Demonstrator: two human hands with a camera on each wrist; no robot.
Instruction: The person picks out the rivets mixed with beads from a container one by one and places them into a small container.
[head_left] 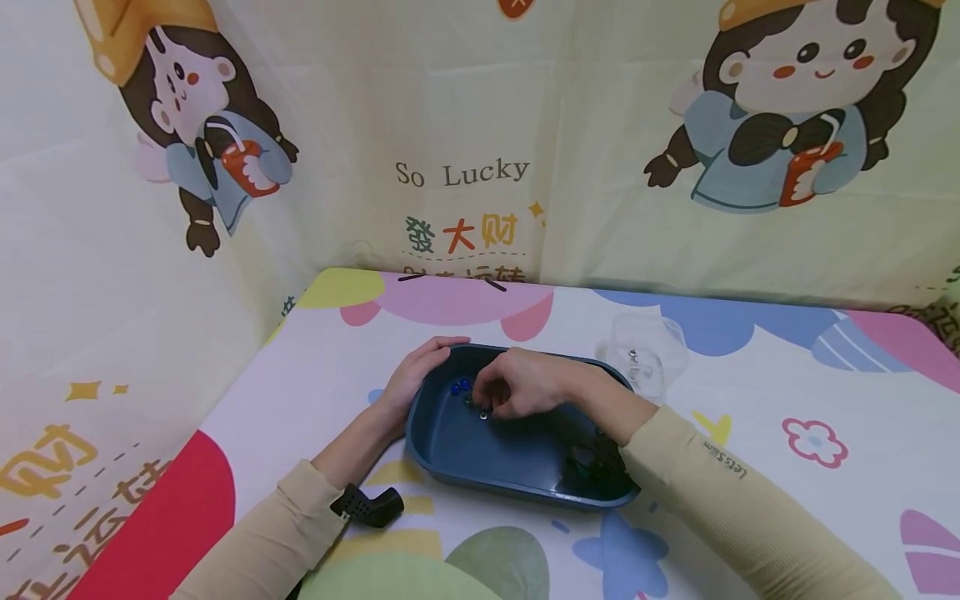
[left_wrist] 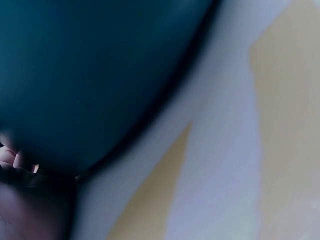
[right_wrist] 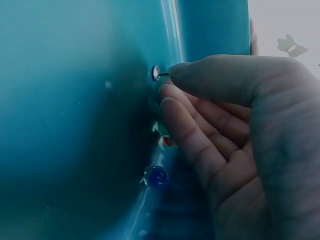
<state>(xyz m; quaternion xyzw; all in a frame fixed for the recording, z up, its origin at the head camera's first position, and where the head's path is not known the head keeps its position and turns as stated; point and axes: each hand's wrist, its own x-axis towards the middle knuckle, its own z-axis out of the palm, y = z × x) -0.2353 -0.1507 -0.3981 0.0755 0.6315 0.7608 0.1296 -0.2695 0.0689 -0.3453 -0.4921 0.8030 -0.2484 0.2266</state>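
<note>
Inside the dark blue plastic basin [head_left: 495, 458], my right hand [head_left: 525, 383] reaches down near the far left part of the floor. Its thumb and fingertips pinch a small silver piece [right_wrist: 156, 73] with a round head and thin stem; the rear fingers are partly hidden by the thumb. Below it in the right wrist view lie a blue marble [right_wrist: 156, 176] and a green marble [right_wrist: 162, 129]. Blue marbles [head_left: 461, 387] also show left of the hand in the head view. My left hand [head_left: 420, 375] rests around the basin's far left corner from outside, fingers extended along the rim.
Behind the basin's right end stands a clear plastic box [head_left: 651, 354] with small shiny pieces in it. A black wrist device [head_left: 369, 506] sits at the left cuff. The table [head_left: 750, 500] has a colourful printed cover, and a patterned cloth [head_left: 480, 108] hangs behind it.
</note>
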